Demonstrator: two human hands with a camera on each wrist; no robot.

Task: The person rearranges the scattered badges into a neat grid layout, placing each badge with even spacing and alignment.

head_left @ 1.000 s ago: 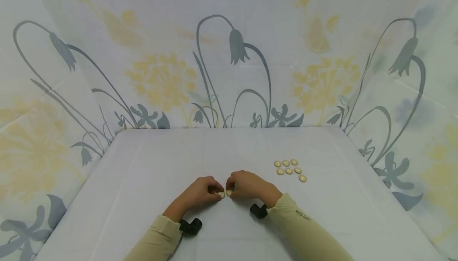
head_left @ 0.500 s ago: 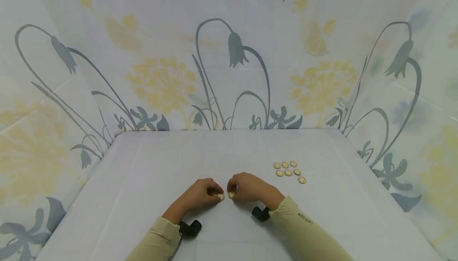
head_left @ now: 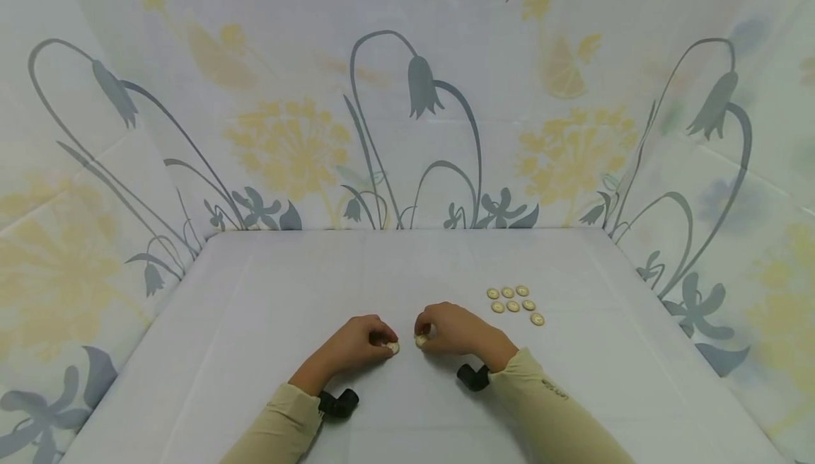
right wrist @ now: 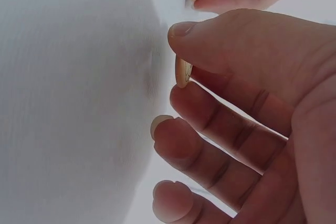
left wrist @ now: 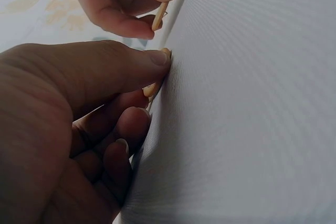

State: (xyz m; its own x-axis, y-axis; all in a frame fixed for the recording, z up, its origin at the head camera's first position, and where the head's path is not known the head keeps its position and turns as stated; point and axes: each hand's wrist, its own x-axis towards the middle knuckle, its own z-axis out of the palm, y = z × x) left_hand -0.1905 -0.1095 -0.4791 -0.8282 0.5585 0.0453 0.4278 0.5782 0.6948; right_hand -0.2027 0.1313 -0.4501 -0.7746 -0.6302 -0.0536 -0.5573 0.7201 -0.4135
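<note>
My left hand (head_left: 356, 340) pinches a small round wooden disc (head_left: 393, 347) between thumb and fingers, low at the tabletop near the middle. In the left wrist view the edge of this disc (left wrist: 150, 88) shows below the thumb, right against the white cloth. A short gap to the right, my right hand (head_left: 455, 329) pinches a second pale wooden disc (head_left: 420, 340). Seen from the right wrist, that disc (right wrist: 182, 72) stands on edge between thumb and forefinger, with dark markings on one face. Its other fingers are loosely bent.
Several matching discs (head_left: 513, 306) lie at the right, beyond my right hand, in two rows with one (head_left: 538, 320) set apart nearer me. White cloth covers the table (head_left: 286, 273). A flower-print curtain (head_left: 407, 131) surrounds the back and sides.
My right hand has moved to the right with its disc, widening the gap between the two held discs. The left hand has stayed almost in place. The laid-out discs have not moved.
</note>
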